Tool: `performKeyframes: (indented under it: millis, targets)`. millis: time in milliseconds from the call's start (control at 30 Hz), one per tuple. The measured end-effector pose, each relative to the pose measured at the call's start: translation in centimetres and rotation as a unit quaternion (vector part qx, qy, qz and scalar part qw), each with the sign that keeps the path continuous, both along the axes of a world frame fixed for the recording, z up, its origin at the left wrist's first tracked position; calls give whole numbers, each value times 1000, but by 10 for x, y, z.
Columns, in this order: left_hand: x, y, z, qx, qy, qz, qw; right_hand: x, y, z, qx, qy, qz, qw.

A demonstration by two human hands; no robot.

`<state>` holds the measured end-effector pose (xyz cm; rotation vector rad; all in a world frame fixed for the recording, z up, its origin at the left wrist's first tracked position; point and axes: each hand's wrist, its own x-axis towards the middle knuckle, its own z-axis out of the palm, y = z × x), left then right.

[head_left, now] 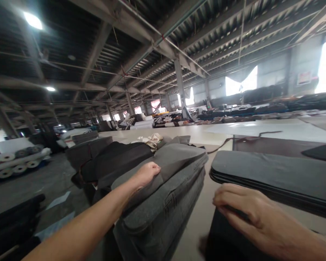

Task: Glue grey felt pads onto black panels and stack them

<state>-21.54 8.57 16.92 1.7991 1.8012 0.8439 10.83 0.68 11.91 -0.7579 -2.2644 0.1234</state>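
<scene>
My left hand point(149, 173) is closed in a pinch on the top grey fabric piece point(179, 154) of a thick stack. That piece is lifted into a fold under my fingers. Below it, the grey stack point(163, 210) shows its layered edges and sags over the near side. My right hand point(241, 210) is at the lower right, fingers curled at the upper edge of a black fabric piece point(222, 235). The fingertips are partly hidden. Just beyond this hand lies a neat pile of dark grey panels point(271, 166) with rounded corners.
A pale table point(217, 130) stretches away ahead. Dark fabric point(116, 163) is heaped on the left, with a cream cloth bundle point(152, 140) behind. White rolls point(19, 168) are stacked on the floor at far left. A dark cord point(222, 144) lies on the table.
</scene>
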Motion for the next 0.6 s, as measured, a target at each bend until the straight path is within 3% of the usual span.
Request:
performKeyframes:
  millis: [233,300,367,433,600]
  targets:
    - [-3,-4,-3,83,26,46,995,-64,73,26,8,-4,40,999]
    - [-7,-5,1,121,28,61,990,-77,97,31,-74,46,43,995]
    - [-14,-6,9,167,32,79,982,-88,120,33,-200,141,38,969]
    - [-23,-10,18,214,38,91,972,-93,140,33,-297,234,24,925]
    - [-39,-34,30,290,58,66,953,-86,164,25,-397,362,30,843]
